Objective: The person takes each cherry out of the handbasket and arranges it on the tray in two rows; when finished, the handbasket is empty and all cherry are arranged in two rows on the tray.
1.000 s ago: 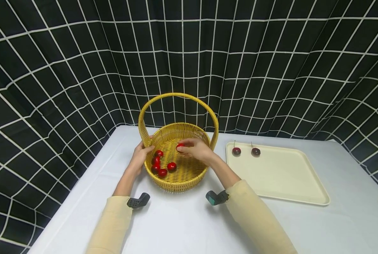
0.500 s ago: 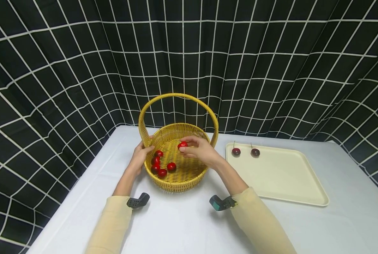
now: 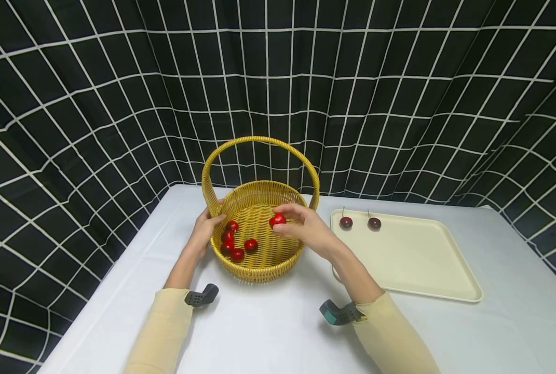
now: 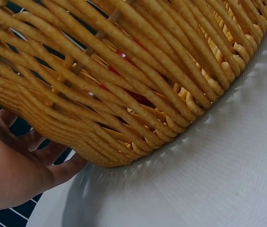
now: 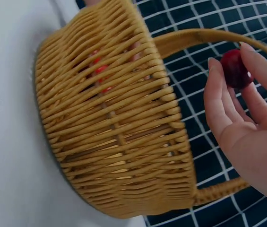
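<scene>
A yellow wicker basket (image 3: 258,274) with a tall arched handle stands on the white-covered table. My left hand (image 3: 203,231) grips its left side near the handle's base, thumb over the rim. In the left wrist view that hand's other fingers (image 4: 69,168) lie against the outside of the weave. Over the basket's right half, my right hand (image 3: 311,228) pinches a red cherry (image 3: 278,220) between thumb and fingertips. The right wrist view shows this cherry (image 5: 235,69) above the rim. Several red cherries (image 3: 251,245) lie inside at the basket's left and front.
Right of the basket lies a cream tray (image 3: 418,259). Two dark cherries with stems, a left one (image 3: 346,223) and a right one (image 3: 374,224), sit near its back left corner. A black curtain with a white grid (image 3: 278,93) hangs behind the table.
My right hand has drawn to the right inside the basket's opening, carrying the pinched cherry with it. My left hand, the basket and the other cherries have stayed put.
</scene>
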`<state>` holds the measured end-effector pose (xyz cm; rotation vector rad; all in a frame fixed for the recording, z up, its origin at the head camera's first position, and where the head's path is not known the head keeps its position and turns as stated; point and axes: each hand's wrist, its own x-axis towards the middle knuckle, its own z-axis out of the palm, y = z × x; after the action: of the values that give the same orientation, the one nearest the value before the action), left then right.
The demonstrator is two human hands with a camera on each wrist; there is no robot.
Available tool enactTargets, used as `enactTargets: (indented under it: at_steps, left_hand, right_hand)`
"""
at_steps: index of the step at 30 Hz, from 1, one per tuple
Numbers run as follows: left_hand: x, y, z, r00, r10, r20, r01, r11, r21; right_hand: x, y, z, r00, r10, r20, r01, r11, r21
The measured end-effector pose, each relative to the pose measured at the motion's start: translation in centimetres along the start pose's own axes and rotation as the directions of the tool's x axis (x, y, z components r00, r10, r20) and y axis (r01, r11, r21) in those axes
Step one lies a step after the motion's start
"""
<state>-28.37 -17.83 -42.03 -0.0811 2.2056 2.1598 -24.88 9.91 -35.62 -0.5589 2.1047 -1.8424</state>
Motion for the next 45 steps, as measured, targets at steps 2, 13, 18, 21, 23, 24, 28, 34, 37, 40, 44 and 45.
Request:
enactTargets:
  at_steps: [2, 13, 18, 21, 23, 24, 28, 34, 37, 40, 44, 45]
  left_hand:
    - [0.1, -0.1, 0.0, 1.0, -0.002, 0.0, 0.002, 1.0, -0.002]
    - [0.3, -0.1, -0.1, 1.0, 0.004, -0.005, -0.004, 1.0, 0.004]
    - [0.4, 0.0, -0.2, 1.0, 0.002, -0.007, -0.002, 1.0, 0.005]
    - [0.4, 0.0, -0.2, 1.0, 0.001, -0.01, -0.001, 1.0, 0.003]
    - [0.4, 0.0, -0.2, 1.0, 0.004, -0.016, -0.004, 1.0, -0.004]
    - [0.3, 0.1, -0.2, 1.0, 0.004, -0.017, -0.005, 1.0, -0.006]
    - [0.2, 0.1, -0.2, 1.0, 0.007, -0.012, -0.007, 1.0, 0.001]
    - [0.1, 0.3, -0.2, 1.0, 0.009, -0.002, -0.009, 1.0, 0.009]
    - [0.1, 0.4, -0.1, 1.0, 0.004, -0.005, -0.004, 1.0, 0.01]
    - [0.2, 0.4, -0.1, 1.0, 0.001, -0.007, -0.001, 1.0, 0.014]
    - [0.2, 0.1, -0.1, 1.0, 0.004, -0.003, -0.004, 1.0, 0.018]
    - [0.2, 0.0, -0.1, 1.0, 0.006, 0.0, -0.006, 1.0, 0.018]
  right_hand:
    - [-0.5, -0.3, -0.3, 1.0, -0.015, 0.0, 0.015, 1.0, -0.003]
    - [-2.4, -1.2, -2.7, 0.992, -0.116, -0.04, 0.118, 0.991, 0.059]
    - [-2.9, -1.7, -3.7, 0.987, -0.147, -0.065, 0.154, 0.981, 0.121]
    - [-3.3, -2.1, -4.4, 0.982, -0.152, -0.111, 0.169, 0.971, 0.17]
    - [-3.5, -2.4, -4.9, 0.977, -0.155, -0.143, 0.182, 0.962, 0.205]
    - [-3.6, -2.5, -5.2, 0.975, -0.154, -0.158, 0.187, 0.957, 0.223]
    - [-4.0, -2.5, -6.5, 0.963, -0.159, -0.217, 0.217, 0.936, 0.277]
    - [-4.6, -1.9, -8.9, 0.922, -0.169, -0.348, 0.301, 0.878, 0.372]
    - [-4.9, -1.4, -10.1, 0.893, -0.14, -0.427, 0.318, 0.869, 0.38]
    - [-5.0, -0.7, -11.2, 0.861, -0.096, -0.499, 0.322, 0.863, 0.39]
    - [-5.0, 0.4, -12.5, 0.807, -0.046, -0.589, 0.357, 0.832, 0.425]
    - [-5.1, 0.7, -12.9, 0.792, -0.032, -0.61, 0.366, 0.825, 0.431]
